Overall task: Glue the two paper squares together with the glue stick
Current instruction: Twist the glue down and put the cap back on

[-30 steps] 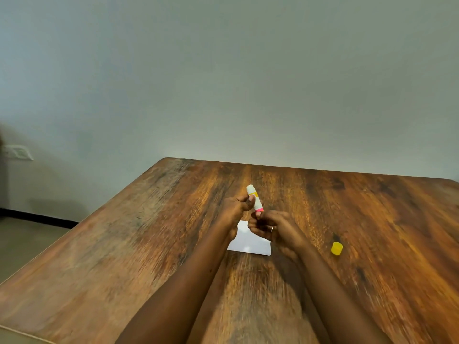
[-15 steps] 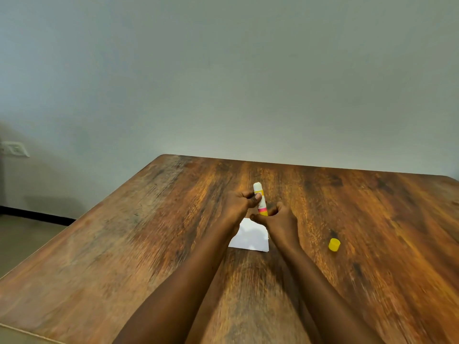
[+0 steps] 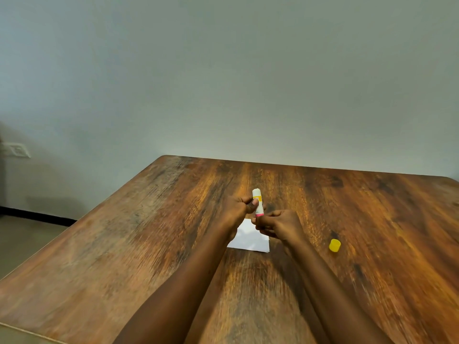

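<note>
My left hand grips the white and yellow glue stick, my right hand pinches its pink bottom, I think to twist glue up, then I must rub the white paper squares at 6 o'clock.

The glue stick I hold is white with yellow and pink bands, its cap yellow, the paper white, the tabletop streaked brown wood, the wall pale grey.

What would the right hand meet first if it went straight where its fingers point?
Most likely the glue stick's pink lower end, which the left hand grips; depth is unclear.
</note>
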The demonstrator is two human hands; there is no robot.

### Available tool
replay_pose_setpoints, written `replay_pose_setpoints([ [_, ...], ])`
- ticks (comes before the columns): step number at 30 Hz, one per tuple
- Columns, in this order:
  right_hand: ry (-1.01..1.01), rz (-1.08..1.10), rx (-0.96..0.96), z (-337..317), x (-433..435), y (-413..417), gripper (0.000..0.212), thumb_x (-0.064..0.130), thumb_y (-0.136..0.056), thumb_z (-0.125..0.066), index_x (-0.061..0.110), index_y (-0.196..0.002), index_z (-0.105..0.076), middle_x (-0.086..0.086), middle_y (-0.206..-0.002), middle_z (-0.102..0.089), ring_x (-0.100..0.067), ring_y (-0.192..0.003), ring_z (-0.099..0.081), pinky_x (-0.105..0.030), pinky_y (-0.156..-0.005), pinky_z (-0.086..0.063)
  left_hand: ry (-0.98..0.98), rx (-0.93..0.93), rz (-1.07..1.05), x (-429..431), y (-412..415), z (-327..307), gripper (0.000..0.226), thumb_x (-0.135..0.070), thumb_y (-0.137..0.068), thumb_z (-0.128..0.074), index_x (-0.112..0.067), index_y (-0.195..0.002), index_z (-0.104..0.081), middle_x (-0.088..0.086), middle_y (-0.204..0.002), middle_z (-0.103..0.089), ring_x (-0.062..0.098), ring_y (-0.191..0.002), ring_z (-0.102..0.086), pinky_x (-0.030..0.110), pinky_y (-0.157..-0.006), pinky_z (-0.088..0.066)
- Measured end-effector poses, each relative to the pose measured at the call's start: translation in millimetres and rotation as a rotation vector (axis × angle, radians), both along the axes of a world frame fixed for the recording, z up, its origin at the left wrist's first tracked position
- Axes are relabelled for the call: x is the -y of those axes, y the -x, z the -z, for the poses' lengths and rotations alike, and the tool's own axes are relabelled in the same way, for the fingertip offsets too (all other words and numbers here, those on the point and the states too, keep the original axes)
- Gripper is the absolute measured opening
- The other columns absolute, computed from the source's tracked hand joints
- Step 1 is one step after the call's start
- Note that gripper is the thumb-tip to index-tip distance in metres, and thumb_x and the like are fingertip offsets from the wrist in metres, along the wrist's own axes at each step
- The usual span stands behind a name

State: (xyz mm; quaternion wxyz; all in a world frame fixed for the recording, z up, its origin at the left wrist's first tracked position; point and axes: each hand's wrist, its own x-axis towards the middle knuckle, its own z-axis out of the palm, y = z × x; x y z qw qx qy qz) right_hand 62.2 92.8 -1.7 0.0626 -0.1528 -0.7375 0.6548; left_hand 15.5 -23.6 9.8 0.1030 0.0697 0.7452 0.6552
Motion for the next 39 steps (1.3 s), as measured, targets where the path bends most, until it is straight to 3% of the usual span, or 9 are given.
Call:
replay_pose_setpoints([
  [4,-0.25,0.154,0.037,6,9,3,0.026,0.02,-0.066,-0.083,-0.002,-0.075,-0.073,-0.016,-0.071,-0.071,-0.028,-0.068,-0.068,-0.038,-0.069,-0.055,-0.043,0.006,-0.036,-5,-4,5,0.033,-0.012,-0.092,-0.055,0.003,-0.12,-0.061,0.016,-0.123,-0.064,0.024,-0.114,-0.059,0.02,-0.086,-0.046],
  [8,-0.371,0.27,0.038,10,16,4,0.039,0.033,-0.066,-0.083,0.006,-0.08,-0.059,-0.009,-0.081,-0.066,-0.029,-0.078,-0.064,-0.035,-0.063,-0.045,-0.09,-0.008,-0.038,-10,-7,3,0.028,-0.008,-0.091,-0.056,0.004,-0.114,-0.064,0.017,-0.115,-0.067,0.013,-0.092,-0.062,0.004,-0.059,-0.047],
  [11,-0.206,0.162,-0.005,8,13,4,0.038,0.031,-0.069,-0.082,0.006,-0.08,-0.056,-0.007,-0.075,-0.062,-0.024,-0.072,-0.062,-0.037,-0.066,-0.054,-0.101,-0.008,-0.024,-8,-7,-2,0.028,-0.009,-0.092,-0.055,0.004,-0.116,-0.062,0.019,-0.116,-0.066,0.018,-0.09,-0.062,0.016,-0.068,-0.052],
  [14,-0.017,-0.002,-0.005,5,6,1,0.026,0.02,-0.078,-0.074,0.001,-0.093,-0.065,-0.01,-0.082,-0.066,-0.021,-0.075,-0.065,-0.025,-0.065,-0.056,-0.074,-0.016,-0.016,-4,-5,-6,0.031,-0.011,-0.093,-0.053,0.004,-0.119,-0.061,0.019,-0.12,-0.064,0.026,-0.107,-0.061,0.028,-0.083,-0.049],
  [19,0.26,-0.156,0.036,-1,-5,-5,0.015,0.006,-0.085,-0.063,-0.007,-0.087,-0.071,-0.02,-0.083,-0.071,-0.024,-0.073,-0.07,-0.028,-0.068,-0.059,-0.049,-0.03,-0.004,2,-4,-10,0.034,-0.012,-0.093,-0.052,0.004,-0.122,-0.059,0.016,-0.125,-0.062,0.026,-0.118,-0.056,0.024,-0.084,-0.041],
  [27,-0.265,0.133,0.005,3,9,1,0.027,0.018,-0.07,-0.081,0.011,-0.073,-0.055,-0.005,-0.073,-0.062,-0.016,-0.059,-0.06,-0.028,-0.06,-0.051,-0.046,-0.061,-0.026,-2,-9,-8,0.032,-0.013,-0.091,-0.057,0.0,-0.119,-0.062,0.011,-0.123,-0.064,0.013,-0.103,-0.058,0.005,-0.059,-0.041],
  [31,-0.123,0.043,0.004,6,9,-1,0.024,0.021,-0.076,-0.077,0.007,-0.083,-0.059,-0.012,-0.082,-0.064,-0.019,-0.069,-0.063,-0.026,-0.062,-0.053,-0.05,-0.039,-0.01,-3,-7,-7,0.032,-0.012,-0.091,-0.055,0.001,-0.12,-0.061,0.014,-0.122,-0.064,0.021,-0.11,-0.059,0.013,-0.069,-0.045],
  [36,0.311,-0.135,0.037,2,-1,-9,0.018,0.006,-0.086,-0.06,-0.008,-0.092,-0.069,-0.02,-0.086,-0.069,-0.022,-0.076,-0.068,-0.026,-0.067,-0.059,-0.006,-0.044,0.009,1,-3,-7,0.033,-0.013,-0.092,-0.053,0.003,-0.12,-0.06,0.014,-0.125,-0.062,0.026,-0.117,-0.057,0.027,-0.089,-0.041],
  [39,0.238,-0.181,0.037,-3,-9,-10,0.019,0.004,-0.083,-0.066,-0.011,-0.094,-0.069,-0.02,-0.082,-0.072,-0.021,-0.071,-0.071,-0.023,-0.064,-0.06,-0.011,-0.038,0.016,3,-3,-6,0.033,-0.013,-0.092,-0.054,0.003,-0.12,-0.061,0.015,-0.125,-0.062,0.025,-0.117,-0.057,0.026,-0.089,-0.041],
])
